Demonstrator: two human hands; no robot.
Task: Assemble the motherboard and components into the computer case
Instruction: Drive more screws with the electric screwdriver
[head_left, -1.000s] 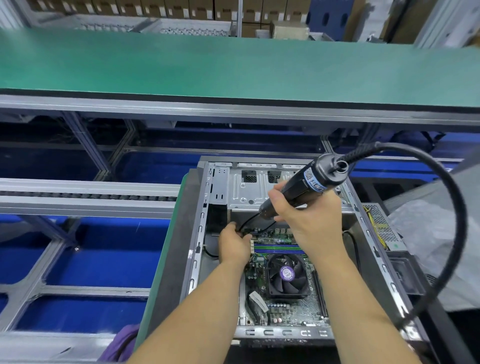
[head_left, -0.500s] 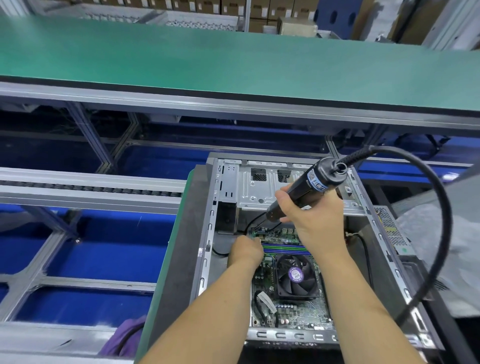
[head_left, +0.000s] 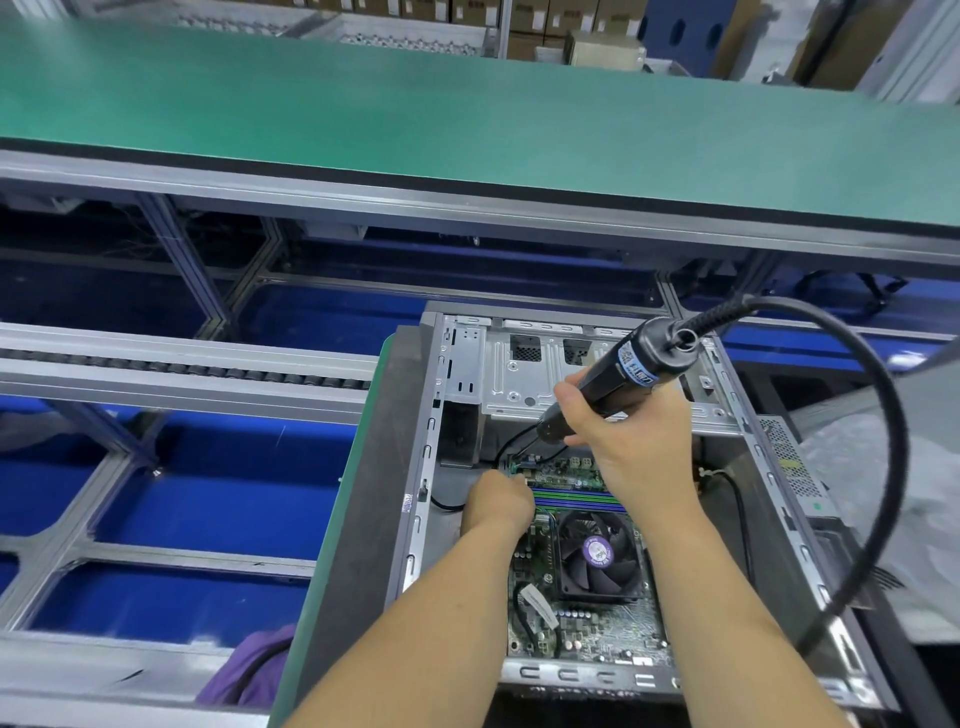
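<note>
Fingers (head_left: 574, 410) of right hand (head_left: 631, 441) wrapped round electric screwdriver (head_left: 608, 382); left hand (head_left: 496, 501) grip unclear, at motherboard (head_left: 587, 618) ten o'clock corner; seated in computer case (head_left: 467, 364), probably mid-fastening

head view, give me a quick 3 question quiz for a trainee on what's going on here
1. True or false: the right hand grips the electric screwdriver.
2. The cooler fan on the motherboard has a sticker at its hub of which colour? A) red B) purple C) yellow
3. Fill in: the left hand rests inside the computer case at the motherboard's far-left ____.

Key: 1 true; 2 B; 3 corner. Whether the left hand's fingers hold anything cannot be seen.
</note>
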